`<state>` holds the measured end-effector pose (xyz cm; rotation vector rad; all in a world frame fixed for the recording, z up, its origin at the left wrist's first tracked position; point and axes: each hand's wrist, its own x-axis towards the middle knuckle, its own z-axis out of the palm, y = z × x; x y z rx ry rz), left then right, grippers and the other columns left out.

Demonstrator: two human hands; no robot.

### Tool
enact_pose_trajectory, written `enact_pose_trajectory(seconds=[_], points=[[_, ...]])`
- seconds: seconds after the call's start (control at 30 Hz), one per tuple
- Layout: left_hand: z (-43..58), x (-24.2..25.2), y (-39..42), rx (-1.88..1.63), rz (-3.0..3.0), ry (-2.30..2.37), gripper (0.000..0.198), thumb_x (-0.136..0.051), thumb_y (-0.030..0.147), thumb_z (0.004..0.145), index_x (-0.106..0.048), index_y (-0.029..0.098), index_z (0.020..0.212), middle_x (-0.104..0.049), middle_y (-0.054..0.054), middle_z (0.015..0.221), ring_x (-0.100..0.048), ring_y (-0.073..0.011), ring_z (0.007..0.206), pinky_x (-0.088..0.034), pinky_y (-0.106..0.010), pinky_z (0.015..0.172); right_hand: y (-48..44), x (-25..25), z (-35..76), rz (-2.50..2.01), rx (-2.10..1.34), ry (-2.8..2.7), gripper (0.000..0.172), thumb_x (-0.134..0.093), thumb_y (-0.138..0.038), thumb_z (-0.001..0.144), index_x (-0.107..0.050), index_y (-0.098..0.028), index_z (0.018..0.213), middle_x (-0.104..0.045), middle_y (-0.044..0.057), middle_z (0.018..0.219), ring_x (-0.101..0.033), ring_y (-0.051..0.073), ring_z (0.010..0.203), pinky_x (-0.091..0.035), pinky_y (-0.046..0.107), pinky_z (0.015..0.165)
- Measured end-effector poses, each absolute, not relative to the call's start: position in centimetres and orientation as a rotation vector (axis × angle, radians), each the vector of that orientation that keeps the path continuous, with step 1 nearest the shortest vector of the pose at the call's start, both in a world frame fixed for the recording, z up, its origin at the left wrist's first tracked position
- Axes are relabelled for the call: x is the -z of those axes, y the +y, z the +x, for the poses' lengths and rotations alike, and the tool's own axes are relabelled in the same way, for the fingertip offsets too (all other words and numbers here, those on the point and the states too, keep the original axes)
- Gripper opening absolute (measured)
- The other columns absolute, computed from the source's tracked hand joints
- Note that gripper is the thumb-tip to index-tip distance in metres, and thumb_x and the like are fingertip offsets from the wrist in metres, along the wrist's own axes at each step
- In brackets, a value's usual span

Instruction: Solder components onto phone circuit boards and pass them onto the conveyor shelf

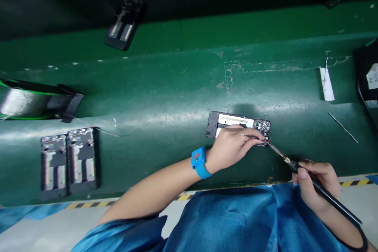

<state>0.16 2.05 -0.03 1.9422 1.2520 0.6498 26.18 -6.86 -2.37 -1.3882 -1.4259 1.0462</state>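
Note:
An open smartphone frame (238,123) with a circuit board at its right end lies flat on the green mat (189,86). My left hand (230,145), with a blue wrist strap (201,162), rests over the frame and pinches a thin dark tool, probably tweezers (252,136), whose tips reach the board. My right hand (315,185) grips a black soldering iron (321,189). Its metal tip (274,151) touches or nearly touches the frame's lower right corner. My left fingers hide part of the frame.
Several bare phone frames (69,163) lie at the left, with another (125,23) at the far edge. A spool of wire (23,100) sits at the left. A white paper strip (327,83), a thin metal strip (342,127) and a black box (367,71) lie right.

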Motion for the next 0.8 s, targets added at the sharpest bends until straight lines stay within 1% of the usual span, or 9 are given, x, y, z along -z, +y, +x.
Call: enact_pose_trajectory(seconds=[0.17, 0.33, 0.43, 0.53, 0.67, 0.8], points=[[0.2, 0.1, 2.1, -0.648, 1.944, 1.250, 0.009, -0.067, 0.020, 0.094, -0.071, 0.018, 0.103, -0.073, 0.009, 0.097, -0.069, -0.0106, 0.084, -0.052, -0.025, 0.079, -6.7, 2.2, 26.4, -1.396, -1.088, -1.457, 0.023, -0.068, -0.004, 0.085, -0.061, -0.013, 0.105, -0.065, 0.006, 0.087, -0.063, 0.012, 0.056, -0.053, 0.025, 0.046], [0.2, 0.0, 2.1, -0.654, 1.951, 1.248, 0.009, -0.067, 0.020, 0.095, -0.071, 0.018, 0.102, -0.073, 0.008, 0.097, -0.069, -0.0101, 0.083, -0.052, -0.025, 0.077, -6.7, 2.1, 26.5, -1.412, -1.084, -1.466, 0.022, -0.068, -0.005, 0.085, -0.061, -0.014, 0.105, -0.065, 0.005, 0.082, -0.063, 0.013, 0.056, -0.053, 0.025, 0.046], [0.2, -0.1, 2.1, -0.649, 1.952, 1.253, 0.009, -0.067, 0.021, 0.095, -0.071, 0.018, 0.102, -0.073, 0.008, 0.096, -0.069, -0.0105, 0.082, -0.052, -0.025, 0.077, -6.6, 2.1, 26.4, -1.411, -1.088, -1.464, 0.022, -0.068, -0.004, 0.085, -0.062, -0.013, 0.104, -0.066, 0.005, 0.084, -0.064, 0.013, 0.055, -0.054, 0.025, 0.046], [0.2, -0.1, 2.1, -0.651, 1.952, 1.256, 0.009, -0.066, 0.020, 0.095, -0.072, 0.018, 0.102, -0.073, 0.007, 0.097, -0.069, -0.0111, 0.083, -0.052, -0.026, 0.077, -6.3, 2.2, 26.2, -1.345, -1.137, -1.328, 0.021, -0.063, -0.001, 0.087, -0.060, -0.013, 0.105, -0.065, 0.004, 0.083, -0.063, 0.013, 0.053, -0.052, 0.025, 0.042], [0.2, -0.1, 2.1, -0.667, 1.953, 1.253, 0.008, -0.065, 0.020, 0.096, -0.071, 0.018, 0.102, -0.073, 0.006, 0.096, -0.069, -0.0102, 0.081, -0.053, -0.026, 0.075, -5.8, 2.4, 25.8, -1.312, -1.219, -1.031, 0.016, -0.054, -0.002, 0.094, -0.056, -0.014, 0.104, -0.065, 0.002, 0.079, -0.060, 0.014, 0.051, -0.048, 0.027, 0.036], [0.1, 0.0, 2.1, -0.671, 1.936, 1.245, 0.008, -0.066, 0.020, 0.095, -0.071, 0.018, 0.101, -0.073, 0.007, 0.096, -0.069, -0.0104, 0.082, -0.053, -0.025, 0.077, -5.9, 2.6, 25.8, -1.295, -1.214, -1.030, 0.014, -0.055, -0.003, 0.093, -0.055, -0.014, 0.103, -0.065, 0.003, 0.082, -0.059, 0.013, 0.051, -0.047, 0.027, 0.037]])
